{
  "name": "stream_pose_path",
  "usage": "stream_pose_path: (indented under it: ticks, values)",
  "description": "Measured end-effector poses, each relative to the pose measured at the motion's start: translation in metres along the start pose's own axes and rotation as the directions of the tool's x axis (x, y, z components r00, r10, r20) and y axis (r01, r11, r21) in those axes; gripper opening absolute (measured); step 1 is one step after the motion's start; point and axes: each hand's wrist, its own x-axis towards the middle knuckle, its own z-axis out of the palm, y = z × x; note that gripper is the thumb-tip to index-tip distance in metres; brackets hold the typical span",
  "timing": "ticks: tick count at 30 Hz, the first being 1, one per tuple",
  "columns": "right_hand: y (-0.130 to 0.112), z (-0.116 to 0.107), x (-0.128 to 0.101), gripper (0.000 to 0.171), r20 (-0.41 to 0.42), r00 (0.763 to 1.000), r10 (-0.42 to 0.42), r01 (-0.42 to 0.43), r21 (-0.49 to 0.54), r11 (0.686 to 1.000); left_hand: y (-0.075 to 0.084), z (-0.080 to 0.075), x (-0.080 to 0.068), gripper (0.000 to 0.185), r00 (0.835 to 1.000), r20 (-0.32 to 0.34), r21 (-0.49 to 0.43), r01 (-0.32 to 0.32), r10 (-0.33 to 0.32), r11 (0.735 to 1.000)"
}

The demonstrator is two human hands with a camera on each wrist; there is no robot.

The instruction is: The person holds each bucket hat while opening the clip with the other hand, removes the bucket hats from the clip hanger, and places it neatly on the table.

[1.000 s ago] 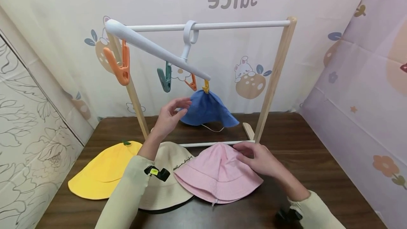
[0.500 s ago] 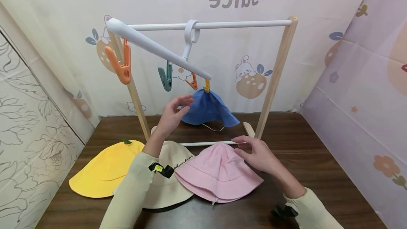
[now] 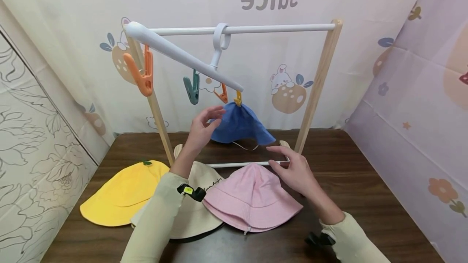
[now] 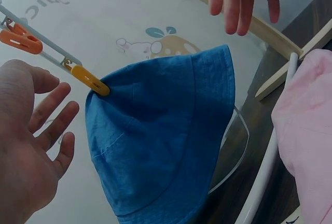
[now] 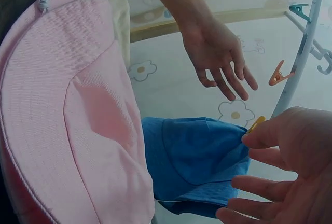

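A blue bucket hat (image 3: pixel 243 125) hangs by its crown from a yellow clothespin (image 3: pixel 238 98) at the near-right end of a white hanger (image 3: pixel 175 54). My left hand (image 3: pixel 202 130) is just left of the hat, fingers loosely bent and holding nothing; in the left wrist view a gap shows between the fingers and the blue cloth. My right hand (image 3: pixel 294 170), also holding nothing, hovers above and right of a pink bucket hat (image 3: pixel 252 200) on the table. Its fingers are relaxed and parted.
A beige hat (image 3: pixel 197 214) lies partly under the pink one, with a yellow hat (image 3: pixel 124 194) at left. An orange clothespin (image 3: pixel 142 74), a green clothespin (image 3: pixel 191 86) and another orange clothespin (image 3: pixel 222 93) hang from the hanger. A wooden-sided rack (image 3: pixel 318 88) carries it.
My right hand has lifted off the pink hat and moved slightly up and away. My left hand has shifted a little up and right beside the blue hat.
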Motion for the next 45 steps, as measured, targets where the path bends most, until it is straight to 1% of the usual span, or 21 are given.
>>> stream_pose_path:
  ticks: [4,8,13,19,25,31,36,40,45]
  values:
    - [0.000,0.005,0.005,0.040,-0.061,0.997,-0.043,0.042,-0.010,0.999,0.000,0.001,0.001,0.043,1.000,-0.002,0.003,-0.005,0.005,1.000]
    - [-0.001,0.009,0.011,0.042,-0.114,0.989,-0.095,0.092,-0.030,0.995,0.001,0.001,0.003,0.043,1.000,-0.009,0.015,-0.018,0.018,1.000]
    - [-0.003,0.013,0.020,0.045,-0.151,0.983,-0.105,0.098,-0.051,0.994,0.001,0.002,0.005,0.044,0.999,-0.021,0.022,-0.033,0.034,0.999]
    - [-0.004,0.014,0.030,0.047,-0.164,0.981,-0.105,0.099,-0.043,0.994,0.001,0.005,0.009,0.043,0.999,-0.027,0.022,-0.036,0.037,0.999]
    - [-0.004,0.014,0.037,0.046,-0.172,0.979,-0.110,0.108,-0.024,0.994,0.001,0.007,0.013,0.043,0.999,-0.032,0.016,-0.024,0.024,1.000]
    - [-0.005,0.015,0.042,0.047,-0.194,0.974,-0.116,0.112,-0.030,0.993,-0.002,0.011,0.015,0.042,0.999,-0.051,0.005,-0.015,0.016,1.000]
    - [-0.005,0.018,0.046,0.050,-0.218,0.970,-0.110,0.103,-0.041,0.994,-0.007,0.015,0.016,0.042,0.998,-0.065,0.004,-0.027,0.027,1.000]
    - [-0.004,0.021,0.049,0.052,-0.232,0.966,-0.111,0.101,-0.052,0.993,-0.010,0.017,0.016,0.044,0.996,-0.079,0.017,-0.048,0.049,0.999]
    - [-0.002,0.023,0.053,0.054,-0.239,0.964,-0.113,0.107,-0.040,0.993,-0.012,0.020,0.016,0.047,0.994,-0.091,0.029,-0.060,0.063,0.998]
